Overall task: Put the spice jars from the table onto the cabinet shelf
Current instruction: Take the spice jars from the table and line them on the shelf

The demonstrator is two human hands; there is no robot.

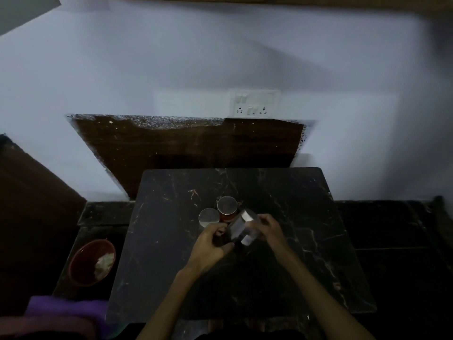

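On the dark marble table (282,241) stand two spice jars with clear round lids: a pale one (208,216) and a reddish-brown one (227,206) just behind it. Right in front of them, a third jar (241,228) is tilted on its side between both hands, blurred. My left hand (212,244) grips its lower end, fingers curled under it. My right hand (268,228) holds its right side. No cabinet shelf is clearly in view.
A red bowl (92,262) with something white in it sits on the dark floor left of the table. Purple cloth (63,307) lies at the bottom left. A brown wooden panel (186,146) and a switchboard (255,103) are on the wall behind.
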